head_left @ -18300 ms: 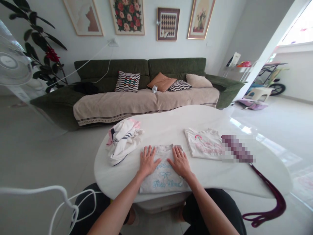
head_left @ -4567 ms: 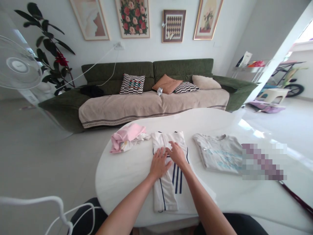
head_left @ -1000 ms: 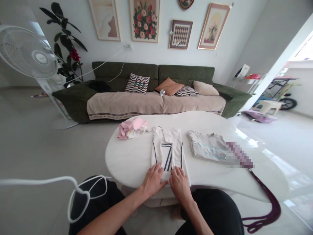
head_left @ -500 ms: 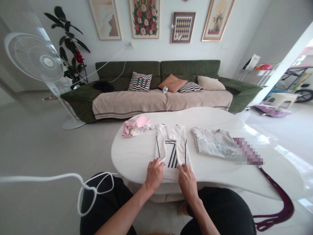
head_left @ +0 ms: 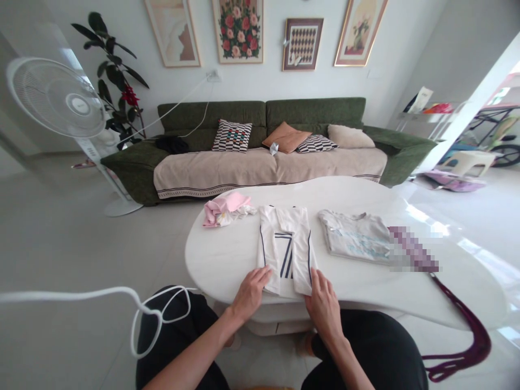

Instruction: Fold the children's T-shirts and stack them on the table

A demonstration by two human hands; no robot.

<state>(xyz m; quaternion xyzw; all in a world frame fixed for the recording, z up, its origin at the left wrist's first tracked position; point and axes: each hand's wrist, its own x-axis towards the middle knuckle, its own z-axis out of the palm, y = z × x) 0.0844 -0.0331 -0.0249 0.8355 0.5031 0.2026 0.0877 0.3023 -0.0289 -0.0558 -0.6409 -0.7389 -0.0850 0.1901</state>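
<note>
A white shirt (head_left: pixel 301 249) with dark blue piping and a striped print lies on the table in front of me, its two sides turned inward over the front. My left hand (head_left: pixel 248 292) rests at its lower left edge, fingers stretched out and touching the cloth. At the lower right edge, my right hand (head_left: pixel 325 303) lies with its fingers extended along the fabric. Neither hand grips the shirt. To the right sits a folded grey T-shirt (head_left: pixel 353 238) with pale blue lettering. Pink and white clothing (head_left: pixel 227 208) is bunched up on the left.
The white table (head_left: pixel 219 260) has a rounded edge close to my knees. A dark red strap (head_left: pixel 467 319) hangs over its right side. A white cord (head_left: pixel 146 309) loops across my left leg. Behind stand a green sofa (head_left: pixel 211 122) and a white fan (head_left: pixel 77 105).
Both hands have let go of the shirt's inner edges and moved outward to its lower sides. The turned-in side panels now lie flat down to the hem.
</note>
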